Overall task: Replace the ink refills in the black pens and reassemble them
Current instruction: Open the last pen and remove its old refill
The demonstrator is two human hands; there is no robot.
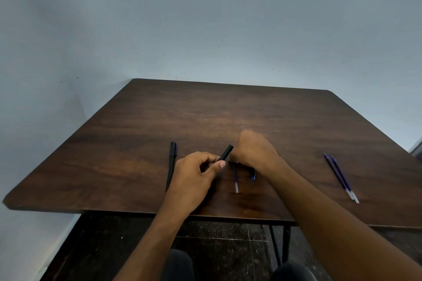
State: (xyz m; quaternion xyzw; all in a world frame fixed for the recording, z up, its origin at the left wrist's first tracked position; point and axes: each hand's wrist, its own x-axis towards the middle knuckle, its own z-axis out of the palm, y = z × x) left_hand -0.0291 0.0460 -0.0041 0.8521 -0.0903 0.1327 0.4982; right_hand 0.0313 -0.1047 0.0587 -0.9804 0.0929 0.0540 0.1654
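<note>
Head view looks down on a dark wooden surface (137, 121) set against a pale blue-grey wall (205, 18). At the middle of the near half, the left hand (194, 175) pinches a black pen barrel (226, 152) between thumb and curled fingers (221, 164); the barrel tilts up and away to the right. Just beside it, the right hand (255, 150) is curled knuckles-up with its fingertips down at the surface next to the barrel's lower end; what those fingers grip, if anything, cannot be told, since the hand itself hides them. Below the right hand a blue refill (235, 179) lies on the surface, pointing towards the near edge, its upper end hidden under the hand. A small blue piece (253, 177) peeps out beside the right wrist. Left of the left hand lies a whole black pen (171, 165), its near end covered by that hand. Well apart at the right, two blue refills (341, 178) lie side by side, touching. Under the surface show black table legs (276, 246) and a dark floor (217, 246)
</note>
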